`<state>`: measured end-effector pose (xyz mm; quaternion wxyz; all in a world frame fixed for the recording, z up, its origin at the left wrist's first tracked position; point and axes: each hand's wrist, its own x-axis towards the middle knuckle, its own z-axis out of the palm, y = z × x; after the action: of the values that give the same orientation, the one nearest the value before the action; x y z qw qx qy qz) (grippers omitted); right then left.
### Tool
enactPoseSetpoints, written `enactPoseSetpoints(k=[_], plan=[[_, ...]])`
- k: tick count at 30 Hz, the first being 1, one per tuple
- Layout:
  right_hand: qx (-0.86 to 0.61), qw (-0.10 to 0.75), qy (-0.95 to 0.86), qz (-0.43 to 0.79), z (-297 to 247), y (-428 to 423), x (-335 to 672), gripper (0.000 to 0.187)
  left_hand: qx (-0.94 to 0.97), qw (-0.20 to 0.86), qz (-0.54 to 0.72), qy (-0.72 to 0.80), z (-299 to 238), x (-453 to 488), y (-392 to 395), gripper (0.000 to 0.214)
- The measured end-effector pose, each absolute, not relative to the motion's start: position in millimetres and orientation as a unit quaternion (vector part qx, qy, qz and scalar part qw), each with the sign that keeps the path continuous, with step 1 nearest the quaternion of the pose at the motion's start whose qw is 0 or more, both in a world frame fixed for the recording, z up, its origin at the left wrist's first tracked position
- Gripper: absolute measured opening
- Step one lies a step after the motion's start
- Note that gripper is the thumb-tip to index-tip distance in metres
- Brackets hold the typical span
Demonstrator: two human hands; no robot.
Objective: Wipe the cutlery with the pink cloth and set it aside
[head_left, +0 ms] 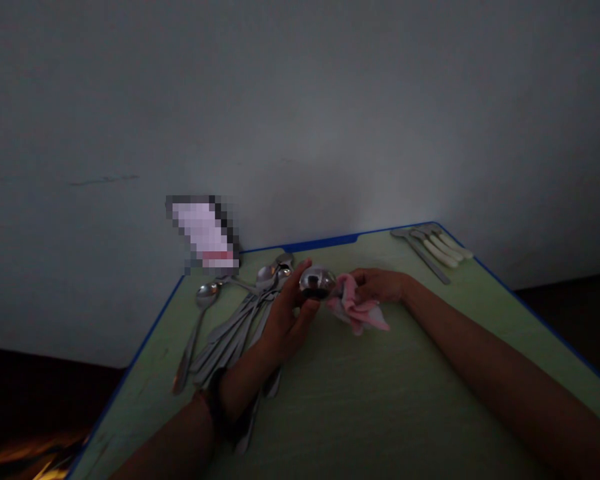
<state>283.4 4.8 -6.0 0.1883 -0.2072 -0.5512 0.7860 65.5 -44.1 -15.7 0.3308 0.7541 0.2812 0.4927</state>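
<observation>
My left hand (291, 313) is closed around a shiny metal spoon (317, 283), thumb and fingers at the sides of its rounded bowl. The spoon's handle does not show. Just to the right, my right hand (380, 285) grips a crumpled pink and white cloth (354, 307), which touches or nearly touches the bowl's right side. A pile of metal spoons (230, 333) lies beneath and left of my left arm, handles pointing toward me. Slightly apart on the left lies a single spoon (195, 333).
The pale green table (380, 407) has a blue edge and stands against a grey wall (300, 113). A blurred-out phone-like device (203, 233) leans at the back left corner. At the back right lie a metal-handled utensil (423, 257) and several white-handled ones (443, 250).
</observation>
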Motion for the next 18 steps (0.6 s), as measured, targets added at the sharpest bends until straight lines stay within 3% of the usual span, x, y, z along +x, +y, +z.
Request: enactPoseSetpoints(k=[18], plan=[[-0.205, 0.182, -0.555, 0.785, -7.4, 5.5, 283.1, 0.034, 0.763, 0.322, 0.475, 0.297, -13.2, 65.8, -44.1, 0.053]])
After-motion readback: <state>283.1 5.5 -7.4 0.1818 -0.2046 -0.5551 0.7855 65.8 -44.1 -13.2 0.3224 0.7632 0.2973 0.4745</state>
